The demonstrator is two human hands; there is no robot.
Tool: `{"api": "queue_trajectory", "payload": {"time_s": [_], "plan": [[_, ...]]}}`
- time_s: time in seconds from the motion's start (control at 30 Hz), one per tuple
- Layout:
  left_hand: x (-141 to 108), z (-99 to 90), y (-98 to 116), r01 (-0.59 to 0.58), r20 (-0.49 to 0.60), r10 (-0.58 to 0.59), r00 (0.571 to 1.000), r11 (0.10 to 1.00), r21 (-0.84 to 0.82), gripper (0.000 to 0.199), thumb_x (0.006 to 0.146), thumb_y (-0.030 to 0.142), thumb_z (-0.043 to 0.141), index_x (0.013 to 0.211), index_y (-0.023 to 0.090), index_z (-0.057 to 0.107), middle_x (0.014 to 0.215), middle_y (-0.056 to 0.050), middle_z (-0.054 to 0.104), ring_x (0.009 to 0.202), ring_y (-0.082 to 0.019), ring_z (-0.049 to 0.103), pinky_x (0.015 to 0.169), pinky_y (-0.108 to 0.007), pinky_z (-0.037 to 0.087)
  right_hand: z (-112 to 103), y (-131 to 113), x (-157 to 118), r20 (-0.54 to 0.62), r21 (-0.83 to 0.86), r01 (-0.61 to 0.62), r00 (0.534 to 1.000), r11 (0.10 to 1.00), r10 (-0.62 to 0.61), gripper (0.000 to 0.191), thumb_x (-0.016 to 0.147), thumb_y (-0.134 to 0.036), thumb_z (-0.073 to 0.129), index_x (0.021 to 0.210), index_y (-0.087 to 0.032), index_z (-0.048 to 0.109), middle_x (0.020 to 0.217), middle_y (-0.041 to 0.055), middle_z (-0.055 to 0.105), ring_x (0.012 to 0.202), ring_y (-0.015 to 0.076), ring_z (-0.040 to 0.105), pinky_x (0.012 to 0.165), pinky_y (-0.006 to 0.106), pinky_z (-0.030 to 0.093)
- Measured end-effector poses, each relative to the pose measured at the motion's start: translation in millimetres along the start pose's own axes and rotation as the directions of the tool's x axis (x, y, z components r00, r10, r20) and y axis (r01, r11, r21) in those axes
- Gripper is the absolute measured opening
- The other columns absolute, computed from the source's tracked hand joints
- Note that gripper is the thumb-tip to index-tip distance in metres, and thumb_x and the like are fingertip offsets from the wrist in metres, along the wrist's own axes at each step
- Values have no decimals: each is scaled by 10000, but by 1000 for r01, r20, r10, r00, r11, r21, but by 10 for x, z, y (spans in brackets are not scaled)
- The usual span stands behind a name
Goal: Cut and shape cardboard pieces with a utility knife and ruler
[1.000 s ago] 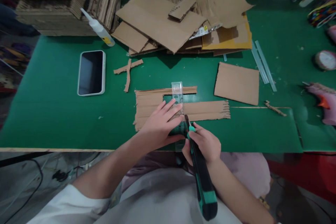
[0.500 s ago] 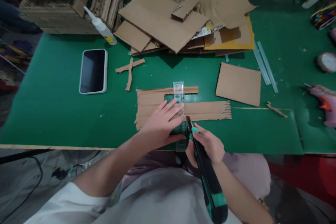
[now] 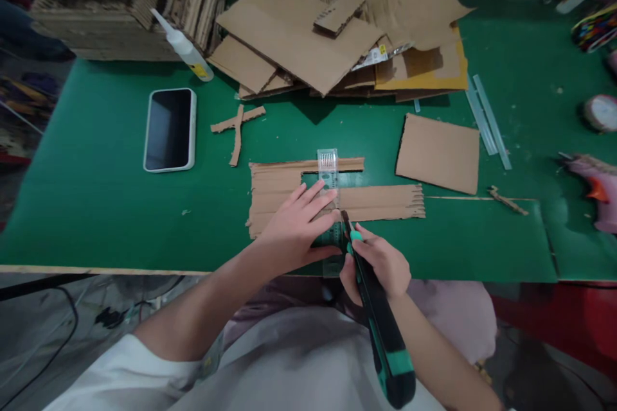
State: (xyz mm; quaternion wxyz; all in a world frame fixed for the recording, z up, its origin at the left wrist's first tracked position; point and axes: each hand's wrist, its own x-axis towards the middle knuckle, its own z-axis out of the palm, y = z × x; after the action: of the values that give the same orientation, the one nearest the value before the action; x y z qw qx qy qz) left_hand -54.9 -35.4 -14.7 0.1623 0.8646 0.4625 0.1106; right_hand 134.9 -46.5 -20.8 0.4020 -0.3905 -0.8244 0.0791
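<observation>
My left hand (image 3: 303,221) lies with fingers spread, pressing a clear plastic ruler (image 3: 328,164) down across a notched piece of cardboard (image 3: 272,189). In my right hand (image 3: 380,266) is a black and green utility knife (image 3: 380,314), its fingers wrapped round the front of the handle. The blade end rests at the ruler's right edge, by the lower edge of the cardboard's right arm. Part of the ruler and of the cardboard is hidden under my left hand.
Behind lies a heap of cardboard scraps (image 3: 299,32), with a glue bottle (image 3: 186,51) and a phone (image 3: 169,131) to the left. Crossed cardboard strips (image 3: 238,125) sit nearer. Rightward are a cardboard rectangle (image 3: 438,154), clear glue sticks (image 3: 486,119) and a pink glue gun (image 3: 595,186).
The knife's tip has shifted very slightly up and left along the ruler's edge, and its rear end has swung a little left. My left hand and the ruler stay in place.
</observation>
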Motion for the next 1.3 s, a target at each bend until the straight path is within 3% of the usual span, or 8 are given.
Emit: {"api": "queue_trajectory", "payload": {"time_s": [0.23,0.63,1.0,1.13,1.3], "plan": [[-4,8,-1,3,-6,-3,1000,1000,-3,511,834,498,538,1186,127,545,1396,-186,417,1346,-393,264,1063,-592,255,-29,3,7,19,-3,-34,999,999,34,286,688,-152,583,969,-162,536,876,96,680,863,206,683,696,271,565],[-14,46,-16,-16,-28,17,999,1000,17,512,845,513,510,1179,126,538,1394,-182,418,1341,-399,267,1052,-593,266,-69,-22,162,24,106,-88,996,990,86,280,672,-132,575,945,-183,539,729,25,630,681,152,645,621,247,531],[-14,47,-16,-8,-30,9,1000,1000,27,519,845,509,514,1196,128,532,1398,-168,417,1346,-386,262,1063,-584,265,-9,-23,111,84,-54,-74,993,996,78,203,715,-189,542,917,-205,521,634,-21,566,527,126,554,507,235,450],[-16,52,-13,-5,-37,6,999,1000,26,529,847,536,496,1191,136,536,1400,-164,415,1347,-378,267,1066,-579,268,22,-10,38,15,-103,-74,997,992,76,211,717,-220,542,927,-203,531,713,9,627,594,143,618,537,239,484],[-14,47,-9,-2,-42,2,999,1000,14,528,852,535,491,1190,132,537,1398,-170,419,1351,-373,263,1072,-576,258,15,3,-6,-26,1,-80,996,997,80,256,698,-193,569,951,-206,535,764,12,667,682,148,667,582,223,523]]}}
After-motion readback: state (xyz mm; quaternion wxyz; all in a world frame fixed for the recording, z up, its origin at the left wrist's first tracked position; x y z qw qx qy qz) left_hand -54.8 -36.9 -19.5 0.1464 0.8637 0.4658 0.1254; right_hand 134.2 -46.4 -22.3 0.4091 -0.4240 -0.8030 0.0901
